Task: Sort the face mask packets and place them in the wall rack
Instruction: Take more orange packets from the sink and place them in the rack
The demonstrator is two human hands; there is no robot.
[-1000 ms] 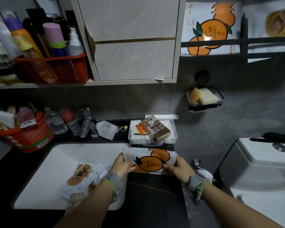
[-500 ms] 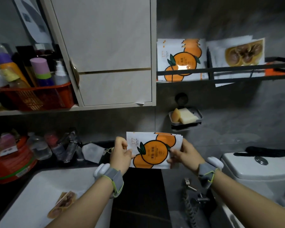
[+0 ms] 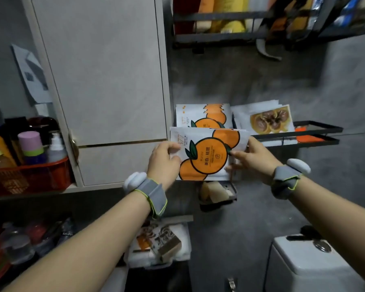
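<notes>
A small stack of white face mask packets with orange fruit prints [image 3: 207, 157] is held upright between both hands, just in front of the black wall rack [image 3: 316, 131]. My left hand [image 3: 163, 162] grips the stack's left edge; my right hand [image 3: 253, 159] pinches its right edge. Inside the rack, more orange-print packets [image 3: 202, 116] stand at the left, partly hidden by the held stack. Packets with a brown fruit print [image 3: 268, 121] stand to their right.
A pale cabinet [image 3: 105, 85] hangs left of the rack. A red basket of bottles [image 3: 30, 175] sits on the shelf. A soap dish [image 3: 217, 192] is below the held packets, a second rack [image 3: 261, 24] above, a toilet tank [image 3: 316, 262] at lower right.
Both hands lifted the orange-print packets from above the sink up to the wall rack's level. The view tilted upward, so the sink left the frame.
</notes>
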